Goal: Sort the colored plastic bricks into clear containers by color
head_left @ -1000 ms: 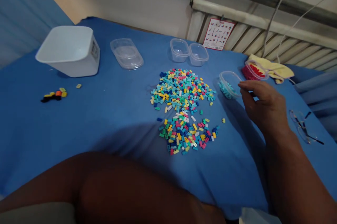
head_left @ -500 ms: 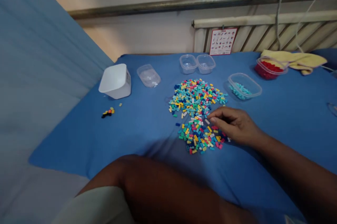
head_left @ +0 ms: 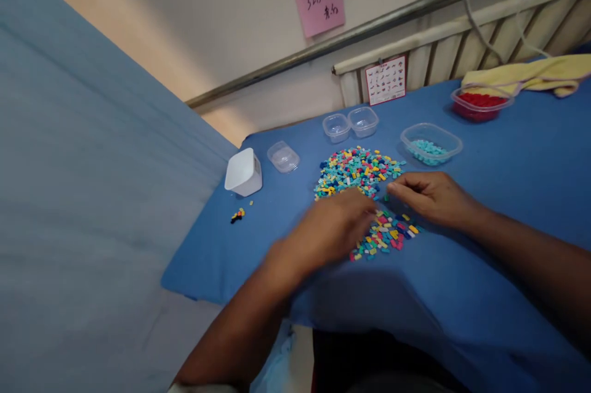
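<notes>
Many small toy building bricks [head_left: 357, 168] in mixed colours lie in a heap on the blue cloth, with a smaller spread of bricks [head_left: 392, 233] nearer to me. My left hand [head_left: 339, 223] reaches across the front of the heap, palm down. It is blurred, and its fingertips are hidden among the bricks. At the right side of the heap is my right hand [head_left: 431, 199], its thumb and forefinger pressed together and the other fingers curled. Whatever they pinch, if anything, is too small to make out.
A clear tub of light-blue bricks [head_left: 428, 153] and a tub of red pieces [head_left: 480, 102] stand right. Two small clear tubs [head_left: 364, 123] sit behind the heap. Left are a clear lid [head_left: 283, 158], a white box [head_left: 244, 174] and several yellow and black bricks [head_left: 238, 215].
My left hand has come in from the lower left over the bricks. My right hand has moved slightly away to the right, fingers still together. The view has tilted and turned left.
</notes>
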Tool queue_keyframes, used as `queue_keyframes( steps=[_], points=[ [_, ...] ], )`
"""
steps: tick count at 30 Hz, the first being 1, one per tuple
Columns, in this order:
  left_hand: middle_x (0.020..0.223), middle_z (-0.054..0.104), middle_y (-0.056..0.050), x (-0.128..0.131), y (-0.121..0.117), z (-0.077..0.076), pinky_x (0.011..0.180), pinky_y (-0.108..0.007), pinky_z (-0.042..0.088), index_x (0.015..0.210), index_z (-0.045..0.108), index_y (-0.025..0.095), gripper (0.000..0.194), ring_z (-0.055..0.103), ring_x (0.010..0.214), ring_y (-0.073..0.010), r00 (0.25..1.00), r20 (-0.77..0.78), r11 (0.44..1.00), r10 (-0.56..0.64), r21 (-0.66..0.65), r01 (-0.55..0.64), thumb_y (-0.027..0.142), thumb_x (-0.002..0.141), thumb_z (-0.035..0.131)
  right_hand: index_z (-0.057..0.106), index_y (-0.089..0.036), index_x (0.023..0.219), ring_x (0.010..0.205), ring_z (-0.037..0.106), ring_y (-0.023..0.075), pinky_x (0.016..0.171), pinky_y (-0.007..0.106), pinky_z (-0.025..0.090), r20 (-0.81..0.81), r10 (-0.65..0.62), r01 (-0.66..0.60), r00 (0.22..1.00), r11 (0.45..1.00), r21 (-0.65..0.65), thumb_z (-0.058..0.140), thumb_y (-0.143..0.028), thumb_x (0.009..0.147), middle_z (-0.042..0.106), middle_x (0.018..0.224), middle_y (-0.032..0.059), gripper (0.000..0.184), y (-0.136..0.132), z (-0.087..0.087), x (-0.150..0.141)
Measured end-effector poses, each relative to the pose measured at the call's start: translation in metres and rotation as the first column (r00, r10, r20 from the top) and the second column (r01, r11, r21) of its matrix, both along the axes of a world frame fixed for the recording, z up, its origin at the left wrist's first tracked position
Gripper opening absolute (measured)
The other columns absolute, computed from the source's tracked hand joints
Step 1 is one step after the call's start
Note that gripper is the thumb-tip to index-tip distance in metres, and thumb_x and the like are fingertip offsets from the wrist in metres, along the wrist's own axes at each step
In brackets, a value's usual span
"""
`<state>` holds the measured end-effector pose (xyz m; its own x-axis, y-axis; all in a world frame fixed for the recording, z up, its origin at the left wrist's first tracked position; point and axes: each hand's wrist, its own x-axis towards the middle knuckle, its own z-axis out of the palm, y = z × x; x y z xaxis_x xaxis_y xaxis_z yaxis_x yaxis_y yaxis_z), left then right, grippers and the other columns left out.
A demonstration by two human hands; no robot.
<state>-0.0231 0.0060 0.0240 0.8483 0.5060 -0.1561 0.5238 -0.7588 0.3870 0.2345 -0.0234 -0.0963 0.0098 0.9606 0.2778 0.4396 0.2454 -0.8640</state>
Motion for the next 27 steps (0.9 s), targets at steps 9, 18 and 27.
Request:
queue_keyframes(
  steps=[9,18,27],
  points=[
    [0.125,0.076,-0.014,-0.048,0.075,-0.038,0.104,-0.039,0.052,0.129,0.080,0.010,0.034,0.071,0.117,-0.0292,0.948,-0.106,0.940,0.301,0.204,-0.275,0.009,0.106,0.055,0.073,-0.024,0.076,0.058,0.052,0.0159,0.056,0.031,0.038,0.039,0.023,-0.025,0.999,0.998,0.052,0.063,-0.056,0.109,0.058,0.063,-0.0024,0.047,0.004,-0.006,-0.001],
    [0.121,0.076,-0.013,-0.041,0.082,-0.038,0.093,-0.038,0.050,0.118,0.079,0.013,0.030,0.070,0.108,-0.0293,0.947,-0.205,0.956,0.247,0.210,-0.204,0.008,0.094,0.060,0.073,-0.023,0.074,0.060,0.056,0.0159,0.058,0.030,0.039,0.062,0.065,-0.071,0.996,0.993,0.091,0.061,-0.051,0.108,0.064,0.064,-0.0011,0.045,0.005,-0.004,-0.002],
    [0.114,0.070,-0.009,-0.046,0.080,-0.036,0.092,-0.035,0.050,0.110,0.074,0.015,0.037,0.066,0.102,-0.0241,0.969,-0.147,0.971,0.198,0.164,-0.174,0.000,0.084,0.052,0.075,-0.024,0.076,0.059,0.057,0.0156,0.058,0.030,0.038,0.040,0.090,-0.094,0.995,0.991,0.098,0.064,-0.047,0.105,0.067,0.063,-0.0016,0.039,0.005,0.001,-0.002]
  ],
)
